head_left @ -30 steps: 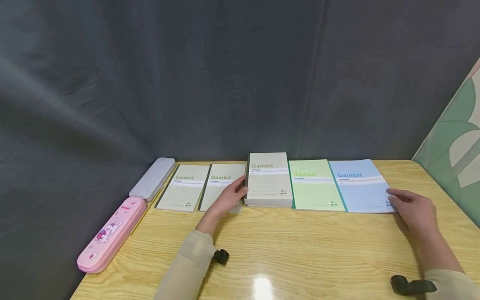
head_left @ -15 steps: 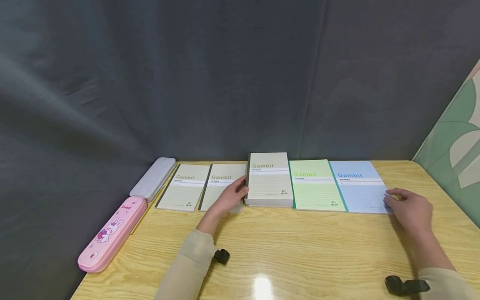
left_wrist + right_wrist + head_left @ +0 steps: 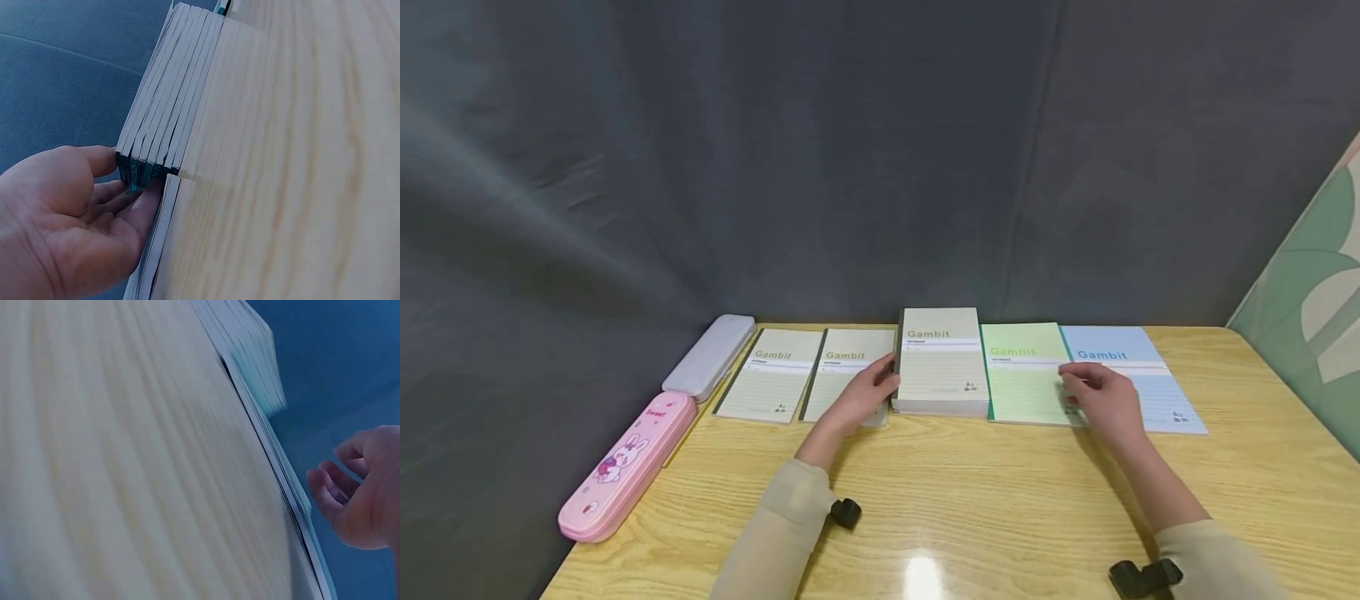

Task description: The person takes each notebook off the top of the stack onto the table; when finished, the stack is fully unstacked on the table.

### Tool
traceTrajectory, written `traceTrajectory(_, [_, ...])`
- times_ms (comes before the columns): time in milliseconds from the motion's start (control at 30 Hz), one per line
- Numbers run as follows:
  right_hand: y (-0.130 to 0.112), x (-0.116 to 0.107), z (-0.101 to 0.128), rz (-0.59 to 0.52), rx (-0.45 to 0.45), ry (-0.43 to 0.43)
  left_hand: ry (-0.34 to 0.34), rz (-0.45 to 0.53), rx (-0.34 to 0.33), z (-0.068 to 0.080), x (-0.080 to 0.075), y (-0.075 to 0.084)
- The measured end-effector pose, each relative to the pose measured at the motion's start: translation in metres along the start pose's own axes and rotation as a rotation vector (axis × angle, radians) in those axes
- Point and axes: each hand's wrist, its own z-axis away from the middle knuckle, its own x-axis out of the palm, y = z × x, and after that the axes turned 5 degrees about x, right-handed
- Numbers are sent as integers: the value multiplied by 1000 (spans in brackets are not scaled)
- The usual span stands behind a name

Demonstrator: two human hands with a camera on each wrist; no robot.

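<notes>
In the head view, a thick stack of cream-covered notebooks (image 3: 942, 362) lies near the table's back edge. My left hand (image 3: 857, 396) rests against its left, spine side, over part of a cream notebook (image 3: 842, 375). In the left wrist view, the thumb and fingers of that hand touch the spines of the stack (image 3: 165, 94). To the stack's right lie a green notebook (image 3: 1018, 379) and a blue notebook (image 3: 1165, 396). My right hand (image 3: 1105, 404), fingers loosely bent and holding nothing, hovers over where these two meet; the right wrist view shows it apart from the notebooks (image 3: 269, 444).
Another cream notebook (image 3: 771, 375) lies further left. A white case (image 3: 709, 354) and a pink pencil case (image 3: 628, 467) with a rabbit stand along the table's left edge, with a yellow pencil (image 3: 681, 437) beside them. A dark curtain (image 3: 880, 158) hangs behind the wooden table (image 3: 985, 508).
My right hand has left the blue notebook's right edge and moved left to above the green notebook's right side. My left hand stays at the stack.
</notes>
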Motion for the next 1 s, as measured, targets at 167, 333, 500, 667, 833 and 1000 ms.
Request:
traceTrajectory(167, [-20, 38, -2, -86, -33, -126, -7, 9, 6, -1, 0, -1])
traceTrajectory(333, [-33, 65, -3, -185, -28, -219, -9, 19, 5, -2, 1, -2])
traceTrajectory(500, [-42, 80, -2, -152, -46, -228, -8, 38, 4, -2, 0, -4])
traceTrajectory(667, [-43, 84, -4, -75, -51, -213, -6, 48, 7, -2, -1, -4])
traceTrajectory(833, [-42, 85, -4, -37, -35, -203, -2, 35, 0, -2, 1, -3])
traceTrajectory(1000, [-43, 85, -4, -8, -32, -197, 2, 26, 0, -1, 1, -3])
